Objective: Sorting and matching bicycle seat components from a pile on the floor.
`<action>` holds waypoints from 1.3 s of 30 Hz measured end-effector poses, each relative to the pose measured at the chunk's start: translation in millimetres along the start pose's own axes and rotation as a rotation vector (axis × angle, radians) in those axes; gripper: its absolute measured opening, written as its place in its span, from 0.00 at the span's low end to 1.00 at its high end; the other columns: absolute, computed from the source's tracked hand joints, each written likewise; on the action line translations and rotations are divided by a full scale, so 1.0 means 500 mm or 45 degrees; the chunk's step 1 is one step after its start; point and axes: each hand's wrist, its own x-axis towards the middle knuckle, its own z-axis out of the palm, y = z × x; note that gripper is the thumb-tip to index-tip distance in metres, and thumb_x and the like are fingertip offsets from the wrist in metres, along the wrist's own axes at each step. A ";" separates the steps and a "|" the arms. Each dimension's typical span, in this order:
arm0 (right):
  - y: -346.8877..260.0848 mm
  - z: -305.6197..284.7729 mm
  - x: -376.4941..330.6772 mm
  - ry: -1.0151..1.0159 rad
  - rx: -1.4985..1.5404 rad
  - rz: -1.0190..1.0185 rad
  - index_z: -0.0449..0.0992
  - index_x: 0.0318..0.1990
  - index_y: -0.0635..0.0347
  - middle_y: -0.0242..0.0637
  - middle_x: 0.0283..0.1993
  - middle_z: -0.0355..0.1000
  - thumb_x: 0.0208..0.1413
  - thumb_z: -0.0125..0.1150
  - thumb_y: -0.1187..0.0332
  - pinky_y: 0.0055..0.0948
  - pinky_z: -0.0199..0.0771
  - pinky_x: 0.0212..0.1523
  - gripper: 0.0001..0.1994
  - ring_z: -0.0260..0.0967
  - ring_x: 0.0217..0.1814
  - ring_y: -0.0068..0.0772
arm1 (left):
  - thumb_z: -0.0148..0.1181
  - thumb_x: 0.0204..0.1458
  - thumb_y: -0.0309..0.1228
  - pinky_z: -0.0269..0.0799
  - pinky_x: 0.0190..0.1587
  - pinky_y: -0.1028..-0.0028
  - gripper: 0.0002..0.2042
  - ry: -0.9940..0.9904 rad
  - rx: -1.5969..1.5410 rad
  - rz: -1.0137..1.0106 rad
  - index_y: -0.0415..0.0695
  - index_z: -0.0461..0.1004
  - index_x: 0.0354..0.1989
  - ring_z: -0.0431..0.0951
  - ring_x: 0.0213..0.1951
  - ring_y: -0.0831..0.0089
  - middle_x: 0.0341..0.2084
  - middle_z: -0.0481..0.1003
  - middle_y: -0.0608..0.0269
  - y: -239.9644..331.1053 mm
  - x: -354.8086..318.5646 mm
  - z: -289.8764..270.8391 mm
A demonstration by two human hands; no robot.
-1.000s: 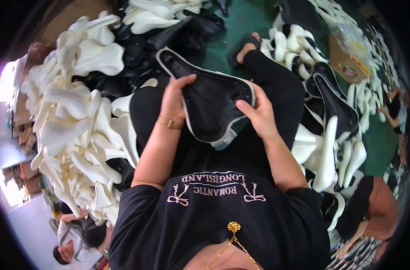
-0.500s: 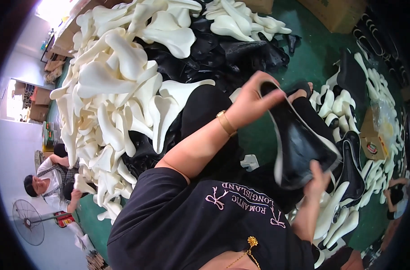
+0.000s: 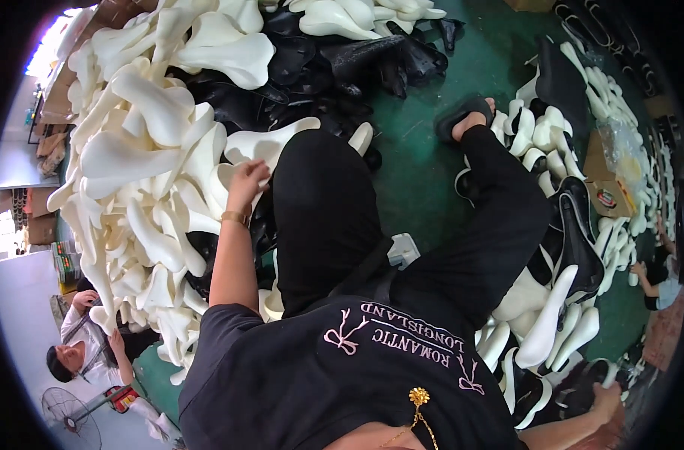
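At the lower right edge, my right hand (image 3: 606, 401) is closed on the rim of a black bicycle saddle (image 3: 580, 385) with a pale edge. Much of that saddle blends into the dark surroundings. My left hand (image 3: 249, 184) hovers beside my knee at the large heap of white foam saddle pads (image 3: 132, 161). Its fingers are loosely bent and I see nothing in them. Black saddle pieces (image 3: 282, 101) lie under and behind the white pads. A gold-coloured band circles my left wrist.
To my right lie more white pads (image 3: 548, 319) and black, white-edged saddles (image 3: 580, 247). An open carton (image 3: 608, 191) stands beyond them on the green floor (image 3: 409, 180). At the far left sits another person (image 3: 83, 352) near a fan (image 3: 70, 420); a further person (image 3: 663, 281) is at the right.
The black saddle has gone from in front of me to the lower right with my right hand. My left hand has let go of it and moved left to the white heap.
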 end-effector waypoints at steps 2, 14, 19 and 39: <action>-0.006 -0.016 0.004 -0.209 -0.229 0.141 0.67 0.57 0.71 0.49 0.55 0.70 0.57 0.55 0.69 0.28 0.68 0.54 0.22 0.71 0.53 0.37 | 0.57 0.56 0.34 0.72 0.42 0.73 0.13 -0.120 -0.018 -0.107 0.42 0.72 0.46 0.75 0.39 0.74 0.38 0.75 0.65 -0.065 -0.002 0.019; -0.939 0.385 0.005 -0.946 0.943 -1.208 0.73 0.52 0.57 0.35 0.35 0.77 0.51 0.66 0.58 0.24 0.73 0.38 0.22 0.73 0.34 0.24 | 0.58 0.55 0.32 0.70 0.41 0.73 0.13 -0.256 0.345 0.204 0.39 0.72 0.46 0.75 0.36 0.70 0.35 0.76 0.62 -0.124 0.062 0.119; -1.153 0.715 -0.177 -1.147 0.641 -0.840 0.61 0.58 0.72 0.56 0.55 0.68 0.38 0.70 0.44 0.38 0.74 0.48 0.46 0.73 0.49 0.48 | 0.58 0.55 0.32 0.69 0.41 0.73 0.13 -0.162 0.512 0.266 0.39 0.72 0.46 0.75 0.36 0.70 0.35 0.76 0.61 -0.131 0.056 0.109; -1.211 0.600 0.033 -0.472 1.843 -0.946 0.71 0.50 0.68 0.34 0.41 0.75 0.51 0.54 0.76 0.24 0.69 0.44 0.16 0.70 0.41 0.24 | 0.59 0.55 0.32 0.67 0.35 0.73 0.11 0.313 0.279 0.185 0.37 0.71 0.39 0.71 0.29 0.73 0.29 0.75 0.59 -0.076 0.159 0.136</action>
